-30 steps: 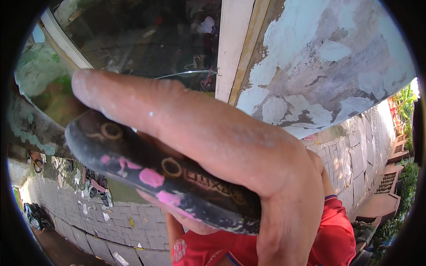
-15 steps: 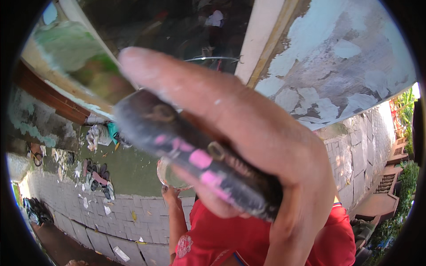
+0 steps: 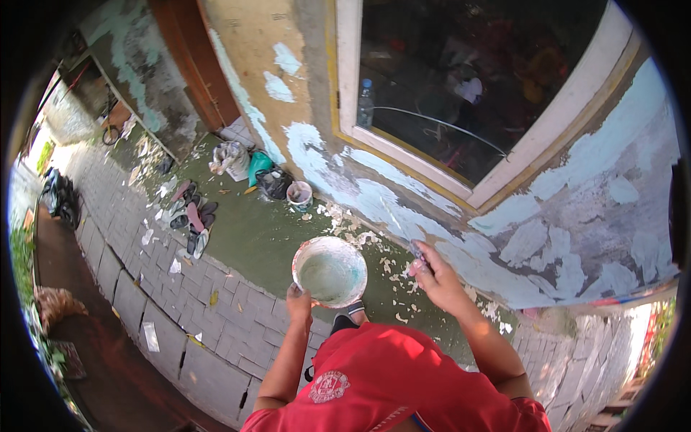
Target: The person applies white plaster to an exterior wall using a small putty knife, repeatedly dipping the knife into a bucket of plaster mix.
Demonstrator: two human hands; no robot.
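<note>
My left hand (image 3: 299, 302) is closed on the near left rim of a white, paint-smeared bucket (image 3: 358, 253), with some pale material inside it. In my right hand (image 3: 437, 282) is a putty knife (image 3: 417, 250), gripped by its dark handle. Its thin blade points up and away, close to the wall (image 3: 338, 173). That wall carries uneven patches of light blue and grey coating. Whether the blade touches the wall I cannot tell.
A white-framed window (image 3: 347, 65) is set above the patched wall. Along its foot stand a small bucket (image 3: 299, 194), a black bag (image 3: 273, 183) and a pale sack (image 3: 230, 160). Shoes (image 3: 193, 216) lie on the left, with flakes (image 3: 353, 229) scattered over the ground.
My right hand has moved from close before the camera, where it blocked much of the view, down and away toward the wall with the putty knife. My left hand still holds the bucket.
</note>
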